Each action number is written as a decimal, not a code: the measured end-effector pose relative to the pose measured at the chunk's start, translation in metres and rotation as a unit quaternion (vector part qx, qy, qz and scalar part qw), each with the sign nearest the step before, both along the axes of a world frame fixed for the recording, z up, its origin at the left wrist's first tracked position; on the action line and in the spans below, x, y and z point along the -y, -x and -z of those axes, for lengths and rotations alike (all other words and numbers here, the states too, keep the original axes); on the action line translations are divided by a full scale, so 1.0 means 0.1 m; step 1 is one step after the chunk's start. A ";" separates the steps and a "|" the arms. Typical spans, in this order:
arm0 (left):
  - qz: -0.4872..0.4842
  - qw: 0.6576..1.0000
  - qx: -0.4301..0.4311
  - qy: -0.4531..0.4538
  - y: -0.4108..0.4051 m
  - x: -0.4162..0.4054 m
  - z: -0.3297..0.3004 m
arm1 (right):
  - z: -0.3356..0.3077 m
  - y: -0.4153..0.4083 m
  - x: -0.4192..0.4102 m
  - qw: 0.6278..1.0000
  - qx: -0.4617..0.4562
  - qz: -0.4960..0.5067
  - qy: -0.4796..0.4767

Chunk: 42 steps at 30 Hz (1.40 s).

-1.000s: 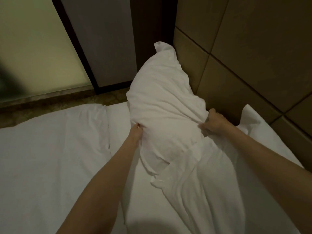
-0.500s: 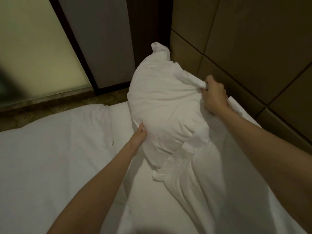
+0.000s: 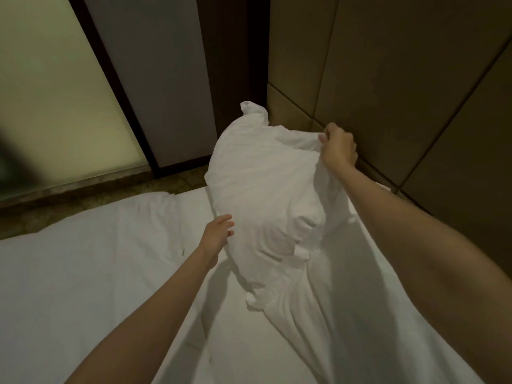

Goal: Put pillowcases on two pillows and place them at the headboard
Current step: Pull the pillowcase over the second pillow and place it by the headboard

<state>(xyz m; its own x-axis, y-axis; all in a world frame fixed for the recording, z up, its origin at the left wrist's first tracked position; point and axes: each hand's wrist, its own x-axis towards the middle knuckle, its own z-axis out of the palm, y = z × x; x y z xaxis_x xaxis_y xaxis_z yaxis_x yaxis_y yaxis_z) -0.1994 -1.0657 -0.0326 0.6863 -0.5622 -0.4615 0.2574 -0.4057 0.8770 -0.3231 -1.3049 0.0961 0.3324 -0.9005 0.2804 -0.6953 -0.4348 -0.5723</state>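
A white pillow (image 3: 263, 189) stands on end on the bed, leaning toward the padded headboard (image 3: 401, 92). A white pillowcase (image 3: 318, 314) covers it loosely and trails down across the bed toward me. My right hand (image 3: 338, 148) is shut on a pinch of pillowcase fabric at the pillow's upper right, close to the headboard. My left hand (image 3: 219, 236) is at the pillow's lower left side with its fingers apart, touching or nearly touching the cloth. I cannot tell a second pillow apart from the other white cloth.
The bed (image 3: 83, 273) with white linen fills the lower view. Beyond its far edge lie a strip of dark floor (image 3: 69, 200), a frosted glass panel (image 3: 55, 92) and a grey wall panel (image 3: 155, 79). The headboard closes off the right side.
My right hand has climbed from the pillow's middle to its upper right corner, drawing the fabric up. My left hand has let go of its grip and its fingers have spread.
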 end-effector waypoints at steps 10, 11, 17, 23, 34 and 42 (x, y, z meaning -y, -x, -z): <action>0.000 1.000 0.027 0.003 0.42 -0.04 -0.21 | 0.15 0.96 -0.23 0.968 -0.213 -0.045 -0.121; 0.000 1.000 0.030 0.007 0.51 -0.04 -0.23 | 0.19 1.13 -0.29 0.962 -0.213 -0.046 -0.162; -0.007 0.999 0.041 0.005 1.03 -0.32 -0.21 | 0.64 2.12 -0.80 0.944 -0.261 0.023 -0.199; -0.030 0.997 0.077 -0.007 1.19 -0.55 -0.34 | 0.20 1.78 -0.68 0.981 -0.184 -0.026 0.047; 0.011 0.994 0.102 -0.027 1.56 -0.78 -0.55 | 0.32 2.14 -1.03 0.962 -0.263 -0.061 0.031; 0.056 0.991 0.122 0.013 1.92 -1.22 -0.98 | 0.00 2.67 -1.73 0.994 -0.049 -0.096 -0.029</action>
<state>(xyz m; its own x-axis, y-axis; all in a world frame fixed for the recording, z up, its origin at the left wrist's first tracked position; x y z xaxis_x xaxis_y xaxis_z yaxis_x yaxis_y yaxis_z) -0.3918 -0.9435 0.0657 0.7075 -0.6511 -0.2748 -0.0087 -0.3969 0.9178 -0.5900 -1.1321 0.0965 0.5236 -0.8310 0.1881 -0.6558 -0.5340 -0.5336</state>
